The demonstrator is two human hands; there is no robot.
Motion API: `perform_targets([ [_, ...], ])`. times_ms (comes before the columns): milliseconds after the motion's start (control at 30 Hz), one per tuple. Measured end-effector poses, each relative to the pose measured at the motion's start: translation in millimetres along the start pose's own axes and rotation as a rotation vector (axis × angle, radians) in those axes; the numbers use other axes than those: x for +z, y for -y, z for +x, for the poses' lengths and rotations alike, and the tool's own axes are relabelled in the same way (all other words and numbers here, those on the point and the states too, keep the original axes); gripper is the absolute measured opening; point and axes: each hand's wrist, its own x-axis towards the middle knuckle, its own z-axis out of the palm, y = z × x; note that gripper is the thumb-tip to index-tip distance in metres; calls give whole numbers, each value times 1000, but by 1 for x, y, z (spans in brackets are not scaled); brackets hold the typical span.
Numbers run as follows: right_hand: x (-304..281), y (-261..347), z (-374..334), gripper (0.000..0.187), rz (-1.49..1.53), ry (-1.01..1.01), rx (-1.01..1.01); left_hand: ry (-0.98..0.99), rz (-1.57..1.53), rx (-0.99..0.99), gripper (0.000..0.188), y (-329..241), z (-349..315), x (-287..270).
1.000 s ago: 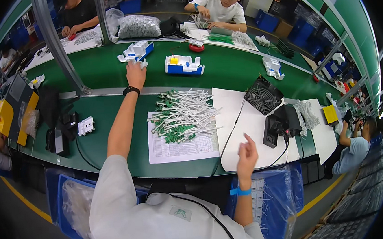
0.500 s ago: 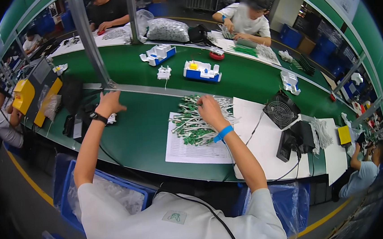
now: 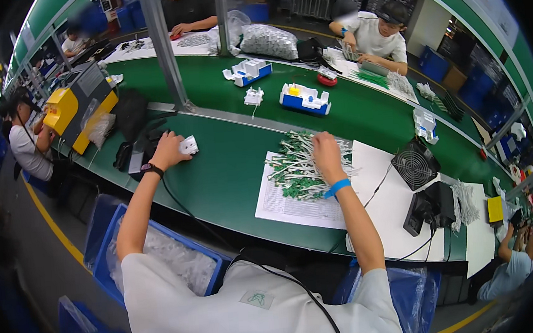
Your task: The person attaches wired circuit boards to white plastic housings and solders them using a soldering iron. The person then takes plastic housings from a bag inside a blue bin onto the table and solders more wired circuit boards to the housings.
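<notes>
My left hand (image 3: 169, 151) is closed on a small white plastic housing (image 3: 188, 146), held at the fingertips over the left part of the green worktable (image 3: 218, 183). Bent over the upper right of a heap of white cables with green ends (image 3: 296, 167), my right hand (image 3: 327, 153) has its fingers pinched together. What they hold, if anything, is hidden by the hand. The cable heap lies on a printed white sheet (image 3: 285, 210).
A conveyor (image 3: 210, 83) beyond the table carries blue-and-white casings (image 3: 305, 99). Right of the heap are a black fan (image 3: 415, 165) and power adapters (image 3: 429, 207). A yellow machine (image 3: 80, 109) stands at left; a blue bin (image 3: 208, 259) sits below. Co-workers sit around.
My left hand was open with spread fingers; now it has taken hold of the white plastic housing. My right hand stays at the cable heap. The whole view has shifted.
</notes>
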Motion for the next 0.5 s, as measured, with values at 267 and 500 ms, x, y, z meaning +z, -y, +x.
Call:
perform_targets([
  [267,-77,32,17,9,384,-538,89,86,-1135,-38,54,-92,22,-29],
  [500,-124,85,2,8,644,-456,6,731,-1764,52,53,-219,26,-85],
])
